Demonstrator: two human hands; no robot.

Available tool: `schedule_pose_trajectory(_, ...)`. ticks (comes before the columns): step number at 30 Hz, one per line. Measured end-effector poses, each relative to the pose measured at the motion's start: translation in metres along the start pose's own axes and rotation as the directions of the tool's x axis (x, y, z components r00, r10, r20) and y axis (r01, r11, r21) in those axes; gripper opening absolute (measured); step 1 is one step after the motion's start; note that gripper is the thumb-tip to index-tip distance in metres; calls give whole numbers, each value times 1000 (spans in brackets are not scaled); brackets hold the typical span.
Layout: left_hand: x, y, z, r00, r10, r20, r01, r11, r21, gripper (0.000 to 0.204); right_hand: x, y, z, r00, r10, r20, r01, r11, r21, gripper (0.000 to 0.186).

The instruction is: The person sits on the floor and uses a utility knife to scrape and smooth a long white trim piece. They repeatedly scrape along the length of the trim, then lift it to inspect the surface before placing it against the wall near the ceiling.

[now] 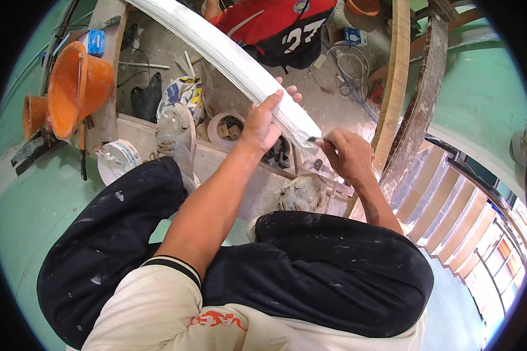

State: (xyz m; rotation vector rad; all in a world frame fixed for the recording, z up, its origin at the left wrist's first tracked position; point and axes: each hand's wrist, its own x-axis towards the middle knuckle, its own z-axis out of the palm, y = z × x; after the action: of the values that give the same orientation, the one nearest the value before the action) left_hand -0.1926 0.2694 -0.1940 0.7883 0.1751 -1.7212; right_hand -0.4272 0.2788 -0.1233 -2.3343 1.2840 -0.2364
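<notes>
A long, gently curved white piece (228, 55) with a streaky surface slants from the top left down to its blunt end at the centre. My left hand (262, 121) is wrapped round it from below, a short way up from that end, with fingertips showing on the far side. Beside the end, my right hand (350, 155) is closed in a pinch. From its fingers pokes the tip of a small dark tool (315, 140), touching or nearly touching the white piece. Most of that tool is hidden by the hand, so its kind cannot be made out.
Orange bowls (79, 88) and a white bucket (117, 161) stand at the left. Another person (287, 29) in a red and black shirt is beyond the white piece. Wooden beams (395, 82) rise at the right, beside descending stairs (451, 199). A round container (225, 128) holds small blocks.
</notes>
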Motion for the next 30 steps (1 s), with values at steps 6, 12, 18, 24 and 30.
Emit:
schedule_pose_trajectory(6,-1,0,2,1000,-16,-27,16,1000,15,50,4,1,-1,997,-57,48,60,997,-44,29)
schedule_pose_trajectory(12,-3,1,3,1000,-9,-13,10,1000,7,50,2,-4,6,995,65,-74,-66,998,-5,29)
schedule_pose_trajectory(18,0,0,0,999,-22,-28,22,1000,-2,50,12,-10,6,996,-24,-86,18,998,-65,28)
schedule_pose_trajectory(24,-1,0,1,1000,-15,-16,16,1000,14,50,-6,1,-5,1000,-4,10,5,1000,-27,28)
schedule_pose_trajectory(30,-1,1,0,999,-23,-41,24,999,23,51,9,3,-2,997,-75,8,75,995,-68,28)
